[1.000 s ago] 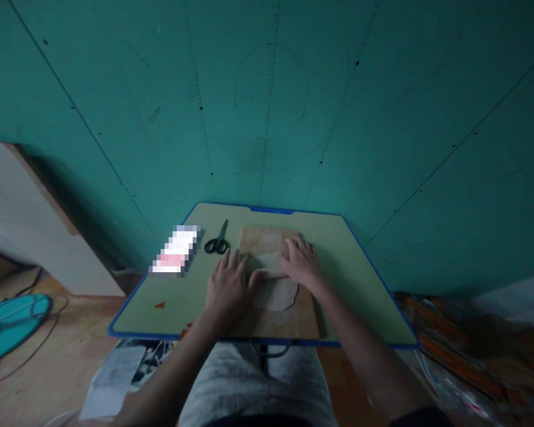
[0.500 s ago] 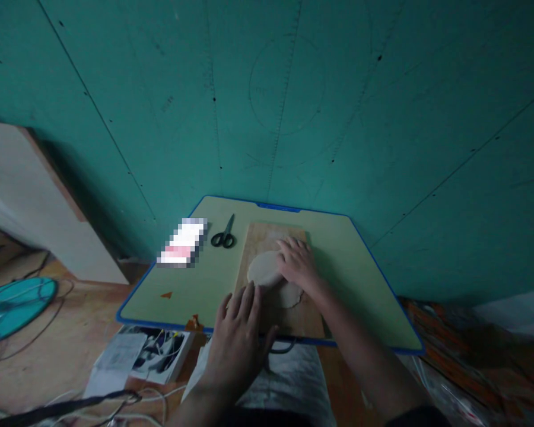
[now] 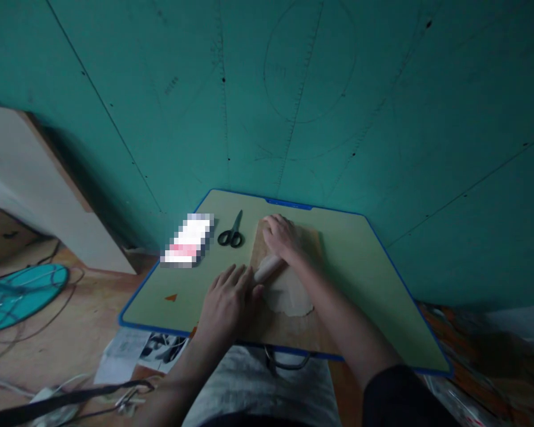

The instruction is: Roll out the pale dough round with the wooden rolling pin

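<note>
A pale rolling pin (image 3: 268, 270) lies aslant over a thin sheet of dough (image 3: 291, 296) on a wooden board (image 3: 311, 237). My left hand (image 3: 229, 299) holds the pin's near left end, with its thumb along the near side and its fingers over the top. At the far end my right hand (image 3: 282, 235) is curled over the pin, hiding that end. Part of the dough shows on the near side of the pin, with an uneven edge, and a strip lies beyond it.
The board rests on a small blue-edged table (image 3: 365, 296). To its left lie black-handled scissors (image 3: 232, 234), a pixelated phone-like slab (image 3: 189, 240) and a small orange scrap (image 3: 171, 298). A green wall (image 3: 160, 118) stands behind; cables (image 3: 66, 391) lie on the floor.
Both hands have moved with the rolling pin, away from me and to the left over the dough. More of the near dough now shows. The view has shifted slightly.
</note>
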{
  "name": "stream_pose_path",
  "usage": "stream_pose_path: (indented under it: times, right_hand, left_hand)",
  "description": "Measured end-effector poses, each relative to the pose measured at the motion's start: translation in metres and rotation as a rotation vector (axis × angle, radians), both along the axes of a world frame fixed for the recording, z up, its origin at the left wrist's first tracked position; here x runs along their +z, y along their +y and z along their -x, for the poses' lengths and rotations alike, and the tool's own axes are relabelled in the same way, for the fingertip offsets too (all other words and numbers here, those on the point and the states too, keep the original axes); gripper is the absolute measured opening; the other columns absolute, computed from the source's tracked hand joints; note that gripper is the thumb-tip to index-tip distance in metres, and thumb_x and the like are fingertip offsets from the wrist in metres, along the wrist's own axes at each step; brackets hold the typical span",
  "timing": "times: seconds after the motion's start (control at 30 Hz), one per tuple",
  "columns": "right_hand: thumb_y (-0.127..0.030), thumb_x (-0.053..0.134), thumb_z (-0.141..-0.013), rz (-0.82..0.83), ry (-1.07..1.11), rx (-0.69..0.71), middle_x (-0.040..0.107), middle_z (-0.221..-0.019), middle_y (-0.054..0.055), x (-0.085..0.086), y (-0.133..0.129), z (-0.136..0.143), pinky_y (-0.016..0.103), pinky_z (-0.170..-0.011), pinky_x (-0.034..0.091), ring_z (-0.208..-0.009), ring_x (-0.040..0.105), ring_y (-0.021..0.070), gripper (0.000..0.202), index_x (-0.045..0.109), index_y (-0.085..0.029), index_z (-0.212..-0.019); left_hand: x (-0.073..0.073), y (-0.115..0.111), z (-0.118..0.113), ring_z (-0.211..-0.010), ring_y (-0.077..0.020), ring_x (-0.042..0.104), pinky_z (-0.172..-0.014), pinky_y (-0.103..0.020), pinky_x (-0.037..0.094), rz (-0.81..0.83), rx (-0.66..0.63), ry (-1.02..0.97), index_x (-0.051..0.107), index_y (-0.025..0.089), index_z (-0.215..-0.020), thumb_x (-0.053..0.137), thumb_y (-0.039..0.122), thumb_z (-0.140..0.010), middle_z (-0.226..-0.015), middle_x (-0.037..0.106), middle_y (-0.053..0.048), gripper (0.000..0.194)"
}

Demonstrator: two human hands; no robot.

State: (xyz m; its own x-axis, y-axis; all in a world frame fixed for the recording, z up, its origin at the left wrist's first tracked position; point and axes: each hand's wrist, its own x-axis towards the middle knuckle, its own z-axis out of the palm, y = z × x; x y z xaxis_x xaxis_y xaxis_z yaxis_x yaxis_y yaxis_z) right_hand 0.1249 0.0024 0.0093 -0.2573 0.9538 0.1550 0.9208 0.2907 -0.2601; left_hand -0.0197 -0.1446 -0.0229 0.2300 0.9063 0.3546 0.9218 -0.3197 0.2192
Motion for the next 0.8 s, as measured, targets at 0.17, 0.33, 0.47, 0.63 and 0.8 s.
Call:
stream_pose_path:
  times: [0.17, 0.33, 0.47, 0.63, 0.8]
  right_hand:
    - [-0.021, 0.038, -0.094, 0.013, -0.020, -0.023, 0.063, -0.128, 0.008, 0.003, -0.004, 0.001, 0.036, -0.099, 0.039, -0.115, 0.057, 0.0226, 0.036, 0.062, -0.022, -0.121]
    - [-0.023, 0.043, -0.093, -0.030, -0.065, -0.052, 0.064, -0.130, 0.008, -0.004, -0.046, -0.028, 0.038, -0.104, 0.037, -0.119, 0.056, 0.0237, 0.037, 0.061, -0.021, -0.124]
    - [-0.026, 0.038, -0.097, -0.199, -0.095, -0.010, 0.061, -0.136, 0.012, -0.022, -0.104, -0.064, 0.044, -0.115, 0.028, -0.130, 0.049, 0.0254, 0.037, 0.064, -0.018, -0.122]
    - [-0.036, 0.040, -0.099, -0.239, -0.060, 0.053, 0.050, -0.148, 0.015, -0.036, -0.158, -0.091, 0.052, -0.116, 0.031, -0.140, 0.040, 0.0282, 0.049, 0.050, -0.015, -0.142]
    - [-0.037, 0.042, -0.098, -0.198, -0.069, 0.049, 0.045, -0.151, 0.016, -0.030, -0.154, -0.088, 0.052, -0.118, 0.027, -0.143, 0.036, 0.0289, 0.054, 0.045, -0.012, -0.146]
  left_hand:
    - [0.006, 0.004, 0.003, -0.126, -0.0317, 0.057, -0.099, -0.045, 0.051, 0.106, 0.062, 0.081, 0.059, 0.019, -0.132, 0.043, 0.044, -0.100, -0.134, 0.061, -0.018, 0.044]
    - [0.019, 0.006, -0.007, -0.131, -0.0374, 0.051, -0.100, -0.053, 0.048, 0.150, 0.078, 0.234, 0.056, 0.017, -0.134, 0.045, 0.052, -0.097, -0.139, 0.056, -0.022, 0.053]
    - [0.026, 0.010, -0.027, -0.127, -0.0353, 0.054, -0.099, -0.053, 0.047, 0.142, -0.005, 0.262, 0.062, 0.016, -0.125, 0.040, 0.049, -0.099, -0.135, 0.059, -0.020, 0.047]
    - [0.025, 0.014, -0.046, -0.133, -0.0376, 0.047, -0.102, -0.056, 0.042, 0.092, -0.013, 0.255, 0.059, 0.014, -0.129, 0.042, 0.039, -0.100, -0.140, 0.054, -0.023, 0.043]
    - [0.033, 0.023, -0.053, -0.122, -0.0352, 0.053, -0.093, -0.053, 0.045, 0.073, -0.059, 0.249, 0.067, 0.018, -0.108, 0.041, 0.026, -0.097, -0.127, 0.063, -0.017, 0.030]
